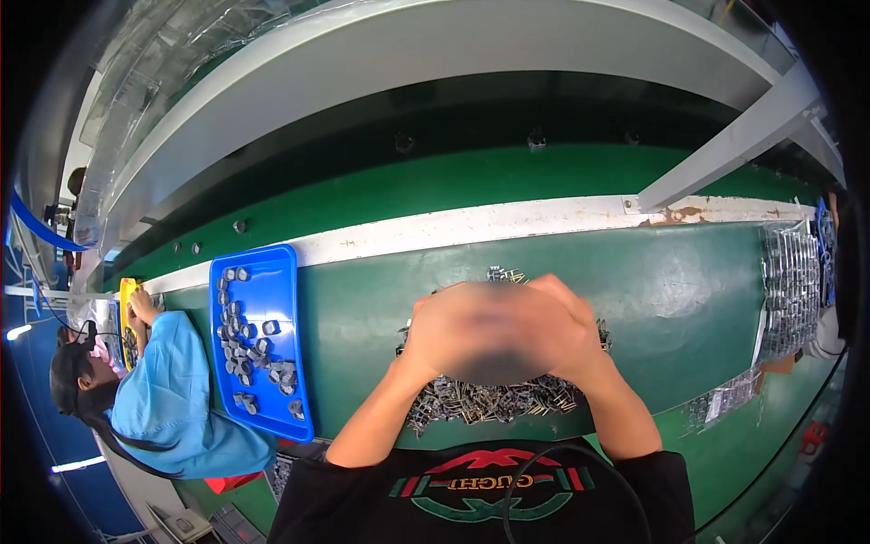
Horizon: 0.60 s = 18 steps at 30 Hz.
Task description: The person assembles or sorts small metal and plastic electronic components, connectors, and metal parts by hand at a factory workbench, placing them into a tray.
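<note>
My left hand [422,337] and my right hand [573,328] meet in front of me, above a heap of small dark parts with metal pins [494,401]. A blurred patch covers the space between them and hides most of the fingers. What shows of both hands is bent inward, with the knuckles curled. Whatever they hold cannot be made out. The heap spreads under and around my hands on the green work table [362,263], and a few pinned parts [504,273] show just beyond my fingertips.
Left of me lies a blue tray [276,299] with several grey, knob-like pieces [237,340]. Farther left, a person in a blue top [172,390] works at a yellow tray [126,292]. Clear plastic trays [790,290] are stacked at right. A slanted white post [725,145] stands behind.
</note>
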Each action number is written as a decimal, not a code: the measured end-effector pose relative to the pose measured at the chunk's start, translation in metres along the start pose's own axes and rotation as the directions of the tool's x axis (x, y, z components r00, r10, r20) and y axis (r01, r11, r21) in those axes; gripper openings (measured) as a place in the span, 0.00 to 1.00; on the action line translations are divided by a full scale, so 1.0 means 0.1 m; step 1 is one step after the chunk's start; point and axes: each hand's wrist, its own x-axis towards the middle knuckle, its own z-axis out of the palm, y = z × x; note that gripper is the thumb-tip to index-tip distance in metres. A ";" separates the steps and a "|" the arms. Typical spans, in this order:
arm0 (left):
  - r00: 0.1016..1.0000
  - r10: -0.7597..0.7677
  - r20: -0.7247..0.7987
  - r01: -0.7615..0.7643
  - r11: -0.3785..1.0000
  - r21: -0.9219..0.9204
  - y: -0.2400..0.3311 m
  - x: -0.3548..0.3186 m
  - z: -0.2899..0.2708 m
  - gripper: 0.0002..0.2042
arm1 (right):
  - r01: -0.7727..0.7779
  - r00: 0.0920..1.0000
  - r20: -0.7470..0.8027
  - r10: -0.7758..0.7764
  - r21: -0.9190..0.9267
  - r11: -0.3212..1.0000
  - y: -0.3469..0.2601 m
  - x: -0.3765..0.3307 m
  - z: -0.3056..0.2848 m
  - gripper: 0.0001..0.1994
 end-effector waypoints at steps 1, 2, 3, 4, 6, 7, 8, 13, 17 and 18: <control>1.000 -0.004 0.000 0.004 1.000 0.001 0.00 -0.01 0.00 0.23 | -0.002 1.000 0.001 0.002 0.003 1.000 0.00 0.00 0.01 0.09; 1.000 0.004 0.011 -0.004 1.000 0.002 -0.01 -0.02 0.00 0.24 | 0.007 1.000 0.003 -0.007 0.003 1.000 -0.01 -0.01 0.02 0.09; 1.000 0.014 0.025 -0.014 1.000 0.002 -0.01 -0.02 0.00 0.24 | 0.016 1.000 0.004 -0.016 0.000 1.000 -0.01 -0.01 0.02 0.09; 1.000 0.011 0.026 -0.011 1.000 0.001 0.00 -0.02 -0.01 0.24 | 0.013 1.000 0.004 -0.013 0.000 1.000 0.00 -0.02 0.03 0.09; 0.996 -0.024 0.084 0.032 0.995 -0.094 0.01 -0.02 -0.04 0.23 | 0.082 0.997 0.001 -0.082 -0.031 0.996 0.02 -0.03 0.04 0.08; 0.996 -0.025 0.084 0.033 0.995 -0.094 0.01 -0.01 -0.04 0.23 | 0.081 0.997 0.001 -0.081 -0.030 0.996 0.02 -0.03 0.04 0.08; 0.994 -0.023 0.110 0.045 0.979 -0.200 0.00 0.00 -0.05 0.21 | 0.105 0.994 -0.017 -0.106 -0.065 0.992 0.02 -0.03 0.04 0.09; 0.982 -0.071 0.173 0.129 0.927 -0.351 0.02 0.02 -0.12 0.18 | 0.059 0.998 0.010 -0.059 -0.003 0.998 -0.04 0.03 -0.06 0.12; 0.987 -0.145 0.075 0.160 0.952 -0.260 -0.04 0.14 -0.27 0.14 | -0.184 0.983 0.030 0.182 0.070 0.980 0.12 0.05 -0.31 0.15; 0.987 -0.160 0.015 0.159 0.963 -0.216 -0.08 0.21 -0.29 0.13 | -0.258 0.966 -0.041 0.256 -0.041 0.965 0.20 0.04 -0.38 0.15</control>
